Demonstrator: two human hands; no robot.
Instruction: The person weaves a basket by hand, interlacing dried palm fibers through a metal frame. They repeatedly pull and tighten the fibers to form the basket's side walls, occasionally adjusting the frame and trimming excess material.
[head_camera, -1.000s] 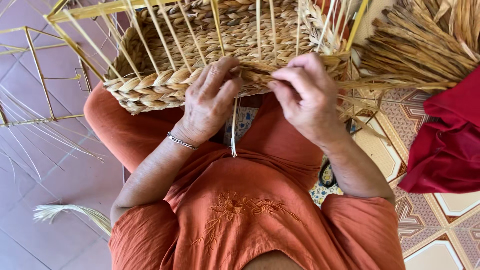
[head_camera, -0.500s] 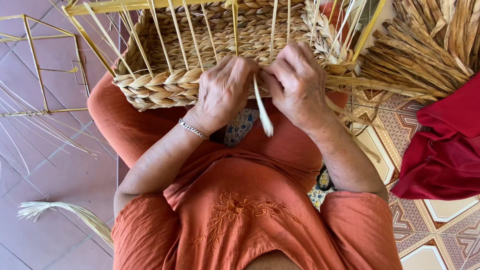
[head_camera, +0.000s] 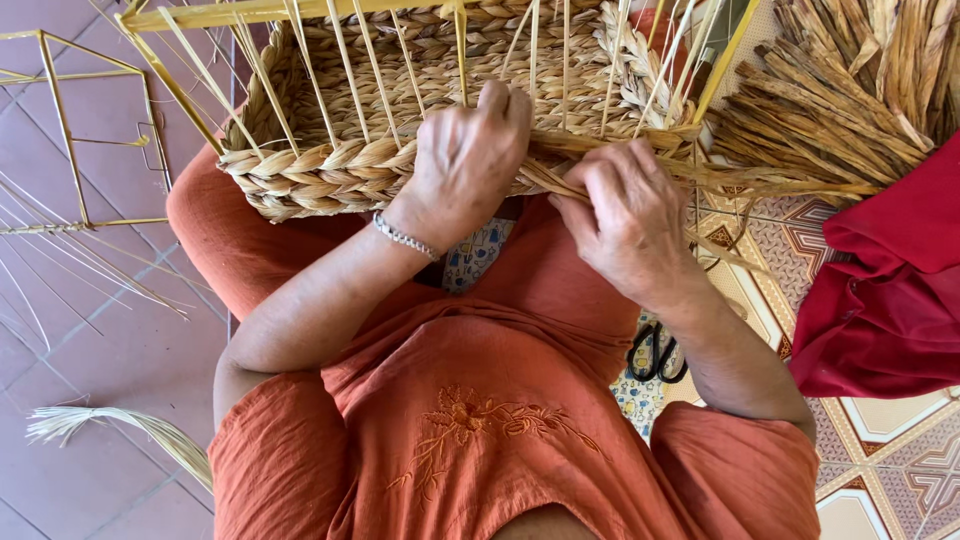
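A half-woven basket (head_camera: 330, 170) of braided straw on a yellow wire frame (head_camera: 230, 14) rests on my lap. My left hand (head_camera: 465, 160), with a silver bracelet at the wrist, presses on the basket's near wall with its fingers hooked over the woven rim. My right hand (head_camera: 625, 215) pinches the loose straw strands (head_camera: 700, 175) that run off the weave to the right. Both arms wear orange sleeves.
A pile of dry straw (head_camera: 850, 90) lies at the upper right beside a red cloth (head_camera: 890, 290). Black scissors (head_camera: 655, 355) lie by my right elbow. An empty yellow wire frame (head_camera: 90, 140) and loose straw bundle (head_camera: 120, 425) sit on the tiled floor at left.
My left hand moved up over the basket rim. My right hand shifted right and down, pulling the strands taut. The pale strand hanging between the hands is gone from sight.
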